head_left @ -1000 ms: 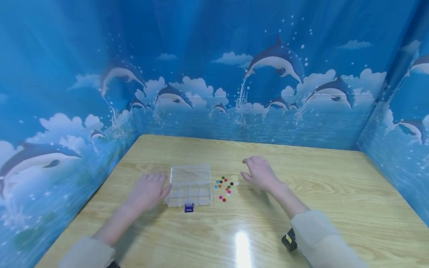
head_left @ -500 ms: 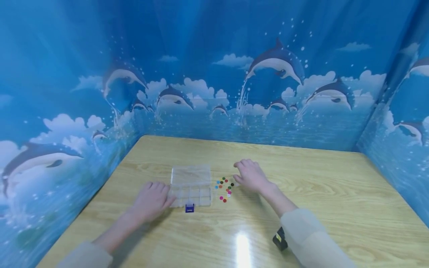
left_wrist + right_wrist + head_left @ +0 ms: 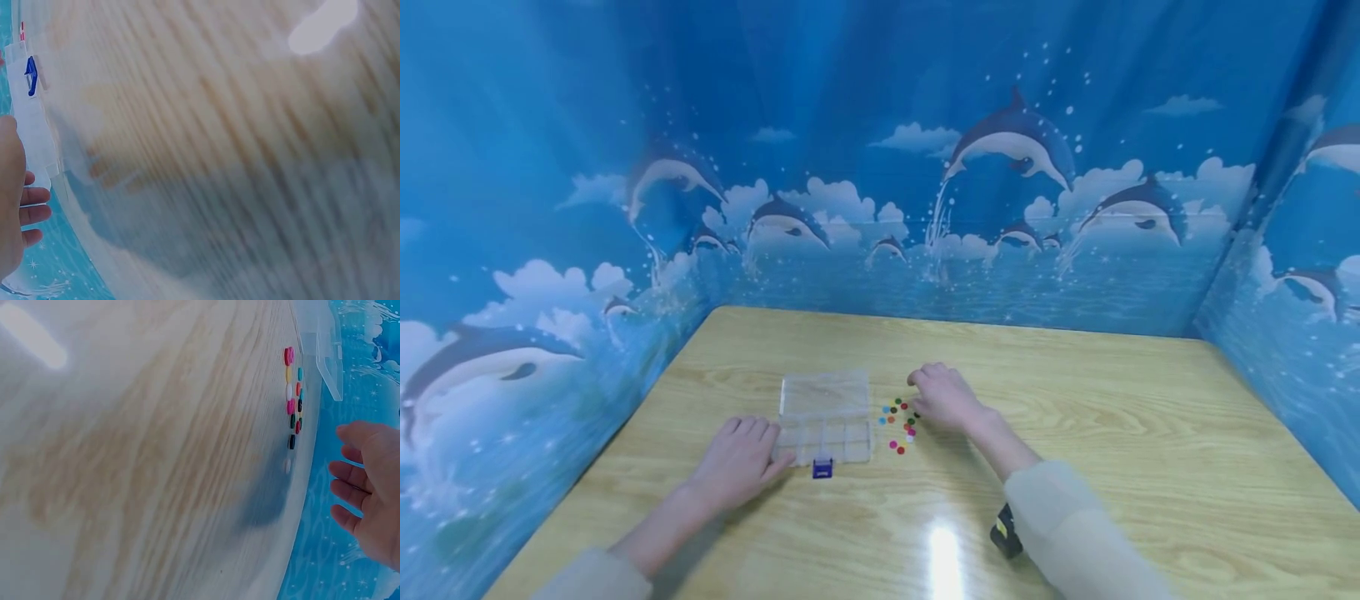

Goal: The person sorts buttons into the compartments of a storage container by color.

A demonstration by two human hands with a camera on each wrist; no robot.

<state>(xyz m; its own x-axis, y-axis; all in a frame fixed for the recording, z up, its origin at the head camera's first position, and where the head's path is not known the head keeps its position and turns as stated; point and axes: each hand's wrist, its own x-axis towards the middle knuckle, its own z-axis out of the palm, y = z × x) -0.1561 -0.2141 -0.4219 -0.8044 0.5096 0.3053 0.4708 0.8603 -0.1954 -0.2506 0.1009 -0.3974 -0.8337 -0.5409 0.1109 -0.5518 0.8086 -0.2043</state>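
Note:
A clear plastic compartment box (image 3: 835, 452) lies on the table with its lid (image 3: 824, 396) folded back and a dark blue latch (image 3: 822, 468) at its front. My left hand (image 3: 737, 462) is at the box's left side, thumb over the front left corner; whether it presses there I cannot tell. Several small coloured discs, like buttons, lie loose to the right of the box, among them a pink disc (image 3: 291, 406) and a black disc (image 3: 292, 442). Above their right edge hovers my right hand (image 3: 946, 398), fingers loosely bent, holding nothing visible. It hides some discs in the head view.
The wood-grain table (image 3: 1112, 433) reaches back to a blue dolphin-print curtain (image 3: 850, 275), which also hangs at both sides. A black device (image 3: 1006, 533) sits at the right sleeve. Light glares off the table's front (image 3: 946, 562).
My right hand has moved left, over the right edge of the discs. My left hand has slid slightly toward me along the box's left side. The box and visible discs stay put.

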